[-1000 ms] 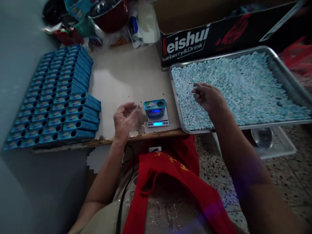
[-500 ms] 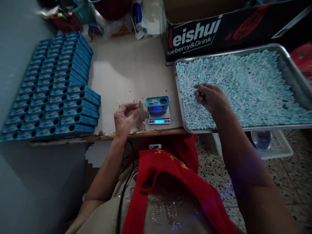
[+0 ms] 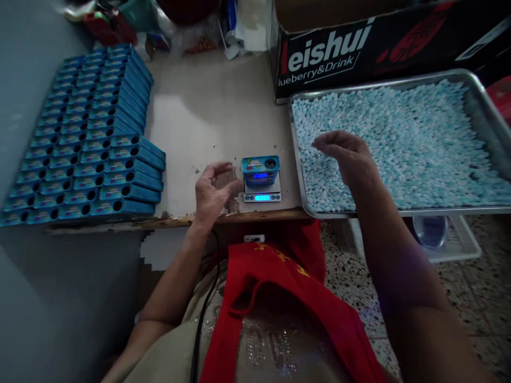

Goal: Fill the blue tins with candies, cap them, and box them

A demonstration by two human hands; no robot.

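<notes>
My left hand (image 3: 213,194) is held just left of a small blue candy tin (image 3: 260,171), thumb and fingers apart with nothing between them. The tin stands upright on a small white digital scale (image 3: 275,197), whose blue display is lit. A round opening in the tin's top shows dark. Over the left part of a metal tray (image 3: 297,159) hovers my right hand (image 3: 349,157), its fingers stretched out and no candy visible in it. Pale blue and white candies (image 3: 407,143) cover most of the tray; the palm side of this hand is hidden.
Rows of blue tins (image 3: 85,138) with round openings stand packed at the table's left. A black cardboard box (image 3: 327,58) is behind the tray. Bags and small items (image 3: 203,42) lie at the back. The wooden table edge (image 3: 255,217) runs in front of me.
My left hand has moved right, closer to the tin on the scale, and its fingers have spread. My right hand's curled fingers have straightened above the candies. The view has shifted slightly.
</notes>
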